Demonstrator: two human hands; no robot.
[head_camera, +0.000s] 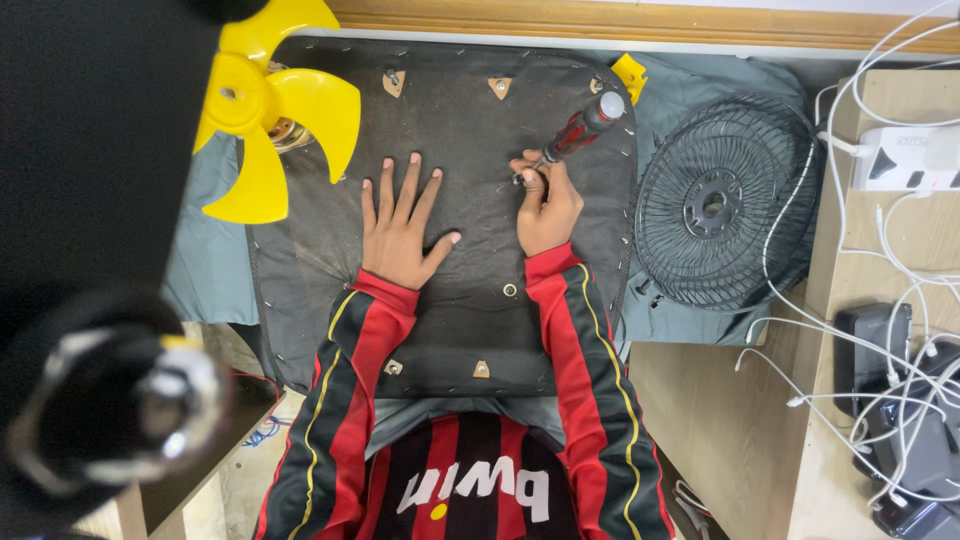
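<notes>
Both arms are covered by long sleeves in vertical red and black stripes, edged with thin yellow piping along the seams. The cuffs are solid red. The shirt front shows the same stripes with large white lettering and a small yellow-and-red mark. The left hand and right hand are bare, without gloves, rings or watch.

Yellow fan blade, black wire grille, red-and-black screwdriver, dark brown board, red-and-black striped sleeves.

Left hand flat, right hand clenched.
</notes>
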